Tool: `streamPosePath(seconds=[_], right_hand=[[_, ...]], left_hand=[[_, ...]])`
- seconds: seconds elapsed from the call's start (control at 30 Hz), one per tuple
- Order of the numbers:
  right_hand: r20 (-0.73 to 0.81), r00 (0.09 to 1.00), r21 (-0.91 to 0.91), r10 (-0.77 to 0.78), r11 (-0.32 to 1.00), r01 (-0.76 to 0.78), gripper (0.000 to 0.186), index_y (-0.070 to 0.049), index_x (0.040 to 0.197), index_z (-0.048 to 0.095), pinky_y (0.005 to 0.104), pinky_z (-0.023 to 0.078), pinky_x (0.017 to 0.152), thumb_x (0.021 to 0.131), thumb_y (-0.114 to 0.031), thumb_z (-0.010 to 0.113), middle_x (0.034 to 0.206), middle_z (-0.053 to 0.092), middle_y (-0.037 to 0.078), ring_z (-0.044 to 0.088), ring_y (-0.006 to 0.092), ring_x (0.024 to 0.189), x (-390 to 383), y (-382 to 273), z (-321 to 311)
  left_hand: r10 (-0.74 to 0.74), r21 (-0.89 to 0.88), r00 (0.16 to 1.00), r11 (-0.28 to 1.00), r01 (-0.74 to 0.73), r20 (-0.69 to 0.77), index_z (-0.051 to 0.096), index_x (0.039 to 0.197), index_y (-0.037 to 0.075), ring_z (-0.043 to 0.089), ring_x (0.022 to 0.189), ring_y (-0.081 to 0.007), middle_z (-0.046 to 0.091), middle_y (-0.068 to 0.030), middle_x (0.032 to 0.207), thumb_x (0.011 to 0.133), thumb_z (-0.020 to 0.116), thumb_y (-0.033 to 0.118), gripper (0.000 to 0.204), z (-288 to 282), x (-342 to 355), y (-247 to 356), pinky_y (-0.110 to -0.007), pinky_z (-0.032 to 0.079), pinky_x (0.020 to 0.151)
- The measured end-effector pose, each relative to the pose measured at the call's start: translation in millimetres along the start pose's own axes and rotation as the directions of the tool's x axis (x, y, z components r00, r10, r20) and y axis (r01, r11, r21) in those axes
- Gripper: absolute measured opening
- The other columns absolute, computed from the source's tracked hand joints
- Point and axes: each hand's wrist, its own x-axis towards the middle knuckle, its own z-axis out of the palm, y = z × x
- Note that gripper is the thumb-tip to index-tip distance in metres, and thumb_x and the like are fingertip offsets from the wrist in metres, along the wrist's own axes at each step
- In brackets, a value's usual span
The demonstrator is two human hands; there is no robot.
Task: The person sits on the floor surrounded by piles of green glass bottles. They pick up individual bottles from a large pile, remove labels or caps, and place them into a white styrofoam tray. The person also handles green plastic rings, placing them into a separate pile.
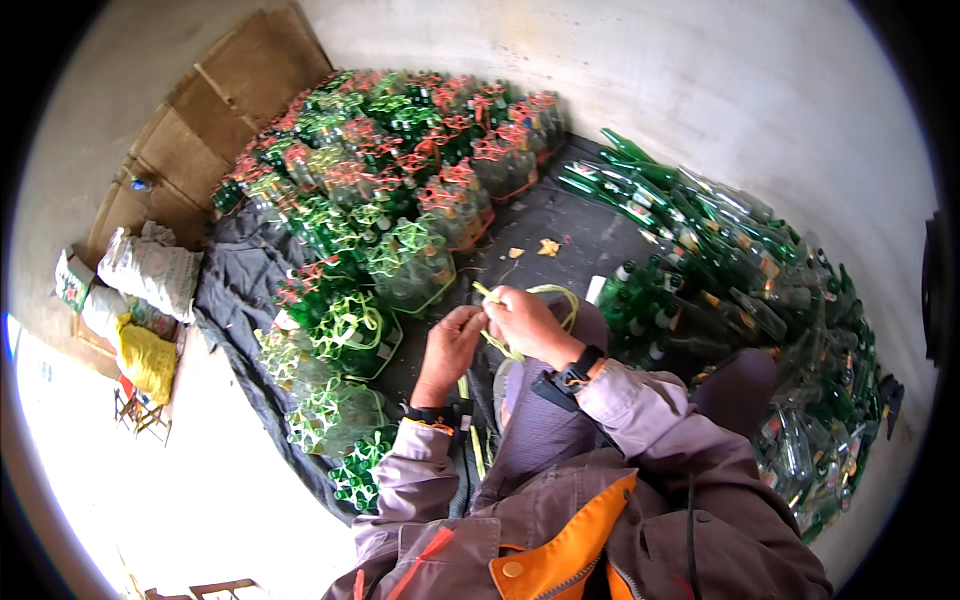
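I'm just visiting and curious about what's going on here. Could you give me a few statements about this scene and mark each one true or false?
1. Both hands work a yellow-green strap. True: the left hand and right hand meet on it.
2. The loose green bottles lie on the person's left. False: that loose heap is on the right.
3. The tied bottle bundles are bound with red and yellow-green straps. True.
4. The right hand holds a bottle. False: its fingers close on the strap only.
5. Flattened cardboard leans by the wall behind the bundles. True.
6. The dark sheet under the bundles is white. False: it is dark grey.
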Motion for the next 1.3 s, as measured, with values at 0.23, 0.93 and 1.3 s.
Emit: streamPosePath(seconds=[0.23,0.93,1.3], right_hand=[[0.012,0.986,0.451,0.168,0.879,-0.156,0.018,-0.007,0.111,0.068,0.0198,0.030,0.045,0.099,-0.020,0.062,0.072,0.060,0.000,0.046,0.0031,0.055,-2.6,-19.0,-25.7],[-0.336,0.934,0.624,0.122,0.772,0.123,0.019,-0.008,0.111,0.068,0.0211,0.030,0.047,0.096,-0.019,0.064,0.077,0.060,0.001,0.044,0.0055,0.056,15.0,-36.6,-146.6],[-0.297,0.954,0.405,0.022,0.908,0.105,0.020,-0.002,0.108,0.066,0.0227,0.044,0.059,0.101,-0.021,0.062,0.086,0.073,0.005,0.060,0.0071,0.069,14.7,-37.5,-102.2]], left_hand=[[-0.175,-0.290,0.974,0.934,0.210,0.142,0.068,0.102,0.004,0.039,0.053,-0.0044,0.044,0.0074,0.065,0.108,0.055,0.031,0.031,-1.5,-37.7,-12.4,-0.022,0.031,0.048],[-0.566,-0.165,0.806,0.790,0.590,0.173,0.071,0.113,0.001,0.047,0.061,-0.0092,0.051,0.0027,0.072,0.106,0.055,0.031,0.034,-1.9,-191.6,-203.0,-0.026,0.042,0.055],[-0.482,-0.133,0.875,0.871,0.474,-0.037,0.071,0.101,0.003,0.045,0.057,-0.0037,0.051,0.0067,0.068,0.103,0.059,0.027,0.027,-6.8,-117.3,-168.5,-0.023,0.035,0.051]])
